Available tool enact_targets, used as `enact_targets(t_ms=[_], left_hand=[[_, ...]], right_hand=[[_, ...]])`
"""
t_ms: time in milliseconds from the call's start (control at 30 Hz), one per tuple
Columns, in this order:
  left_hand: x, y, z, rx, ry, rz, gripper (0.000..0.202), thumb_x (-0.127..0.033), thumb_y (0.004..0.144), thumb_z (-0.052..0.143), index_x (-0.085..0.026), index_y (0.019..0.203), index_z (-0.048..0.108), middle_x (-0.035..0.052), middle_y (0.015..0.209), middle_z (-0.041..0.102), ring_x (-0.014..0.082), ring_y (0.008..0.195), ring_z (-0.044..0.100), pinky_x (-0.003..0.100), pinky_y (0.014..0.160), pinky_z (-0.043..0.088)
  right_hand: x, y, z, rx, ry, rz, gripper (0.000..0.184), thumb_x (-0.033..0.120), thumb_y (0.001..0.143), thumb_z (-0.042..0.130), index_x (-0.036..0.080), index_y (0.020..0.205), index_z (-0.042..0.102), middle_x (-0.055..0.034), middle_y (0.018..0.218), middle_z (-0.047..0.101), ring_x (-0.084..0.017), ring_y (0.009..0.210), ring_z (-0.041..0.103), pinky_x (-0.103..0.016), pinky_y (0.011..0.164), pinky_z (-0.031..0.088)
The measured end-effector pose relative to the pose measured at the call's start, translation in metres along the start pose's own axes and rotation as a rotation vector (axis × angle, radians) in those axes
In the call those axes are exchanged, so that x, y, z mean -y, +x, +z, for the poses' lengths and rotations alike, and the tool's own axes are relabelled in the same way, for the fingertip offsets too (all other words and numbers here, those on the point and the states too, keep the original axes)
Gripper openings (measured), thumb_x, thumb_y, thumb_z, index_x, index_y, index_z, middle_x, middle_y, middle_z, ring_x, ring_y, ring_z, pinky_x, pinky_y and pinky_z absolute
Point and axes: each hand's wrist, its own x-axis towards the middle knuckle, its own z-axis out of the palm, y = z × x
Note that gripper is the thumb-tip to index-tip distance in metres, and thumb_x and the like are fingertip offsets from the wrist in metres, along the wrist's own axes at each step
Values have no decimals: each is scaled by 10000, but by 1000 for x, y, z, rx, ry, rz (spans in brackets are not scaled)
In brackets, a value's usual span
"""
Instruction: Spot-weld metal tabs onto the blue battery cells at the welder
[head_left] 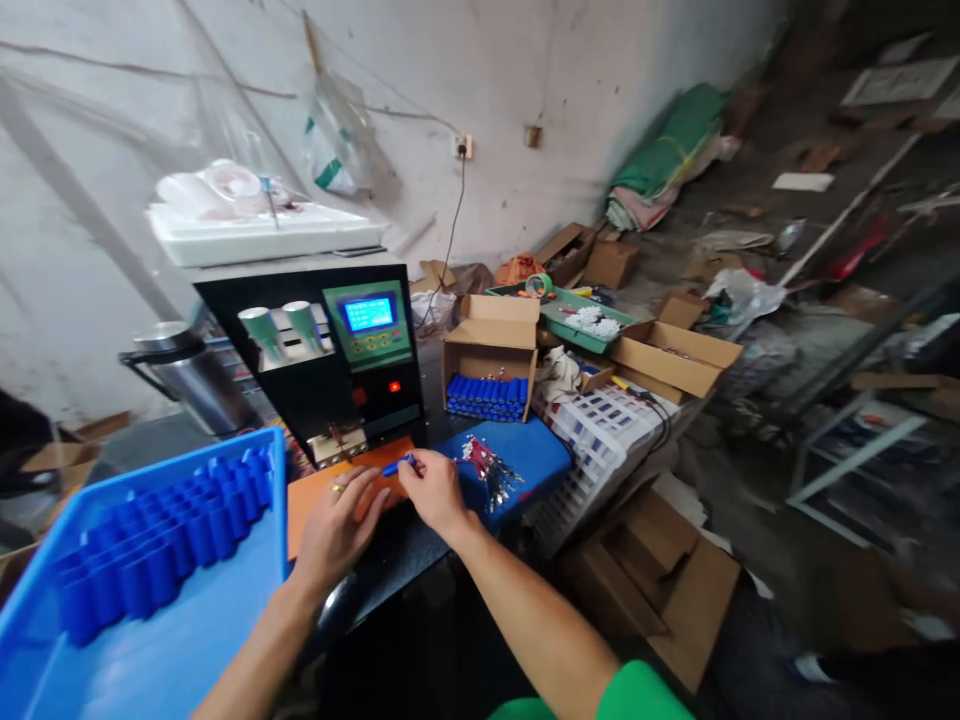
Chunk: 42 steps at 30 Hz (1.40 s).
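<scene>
My right hand (436, 492) is closed, its thumb and fingers pinching the end of a small blue cylindrical battery cell (395, 466). The cell lies nearly level above an orange board (306, 505), just in front of a black spot welder (300, 400) with a lit blue screen. My left hand (341, 520), with a ring on one finger, rests over the board with its fingers stretched toward the cell. No object shows in it. To the right, a pile of small metal tabs and red-and-white pieces (491, 470) lies on a blue pad (536, 460).
A blue tray (281, 500) on the left holds many upright blue cylinders (150, 560). Behind the pad, an open carton (491, 330) contains stacked blue cells. A white plastic basket (600, 430), a green tray (577, 335) and cardboard boxes (675, 350) stand right. A steel jug (187, 375) stands left.
</scene>
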Motion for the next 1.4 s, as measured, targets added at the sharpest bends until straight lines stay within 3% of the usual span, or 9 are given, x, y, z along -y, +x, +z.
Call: enact_targets(t_ms=[200, 300, 400, 567, 667, 900, 1100, 1233, 1400], left_hand=[[2, 1, -1, 37, -52, -68, 283, -431, 908, 495, -200, 992, 635, 69, 944, 689, 212, 874, 658, 324, 811, 518], [6, -1, 0, 97, -89, -153, 315, -470, 906, 479, -211, 956, 652, 51, 895, 705, 198, 817, 663, 291, 740, 523], [8, -2, 2, 148, -125, -211, 342, -499, 901, 475, -217, 957, 660, 45, 889, 717, 193, 809, 669, 268, 697, 524], [6, -1, -1, 177, -133, -204, 352, -523, 894, 479, -229, 944, 666, 29, 914, 729, 186, 815, 680, 265, 722, 525], [5, 0, -2, 200, -130, -190, 348, -521, 896, 477, -233, 936, 668, 21, 912, 730, 182, 815, 680, 265, 748, 525], [2, 3, -1, 233, -135, -189, 337, -497, 908, 457, -234, 902, 668, 18, 875, 726, 180, 792, 675, 268, 728, 522], [-3, 1, -1, 228, -170, -182, 312, -463, 913, 460, -231, 903, 668, 26, 884, 718, 180, 815, 670, 275, 754, 516], [-6, 1, -1, 246, -163, -185, 308, -440, 918, 455, -224, 899, 673, 32, 897, 715, 177, 818, 661, 278, 751, 502], [-5, -1, -1, 273, -170, -224, 308, -435, 920, 454, -215, 908, 669, 41, 896, 716, 189, 816, 657, 297, 762, 493]], right_hand=[[-57, 40, -77, -359, -196, -167, 352, 282, 937, 478, 148, 1212, 650, -110, 977, 642, -176, 873, 621, -292, 844, 503], [-86, 60, -108, -414, -369, -193, 383, 282, 957, 434, 154, 1269, 614, -117, 1006, 601, -190, 940, 610, -313, 896, 493], [-107, 75, -120, -340, -561, -156, 394, 246, 965, 396, 130, 1286, 594, -131, 1021, 586, -200, 945, 605, -317, 895, 492], [-113, 90, -114, -73, -880, 4, 404, 168, 957, 389, 114, 1324, 549, -147, 1024, 598, -206, 931, 609, -292, 862, 487], [-105, 98, -109, 0, -990, 89, 411, 161, 953, 387, 100, 1335, 527, -170, 1062, 598, -219, 955, 611, -297, 847, 489], [-95, 110, -113, 44, -1053, 177, 362, 257, 980, 367, 168, 1267, 567, -153, 1110, 593, -214, 926, 642, -306, 795, 489], [-89, 92, -115, -11, -915, 130, 383, 257, 955, 444, 152, 1312, 530, -166, 1165, 603, -226, 959, 644, -312, 821, 471], [-84, 70, -99, 127, -667, 53, 246, 240, 922, 494, 171, 1066, 681, -87, 985, 700, -182, 918, 651, -249, 791, 451], [-72, 43, -69, 385, -602, 149, 238, 297, 869, 576, 168, 715, 705, -75, 741, 718, -188, 749, 666, -243, 666, 418]])
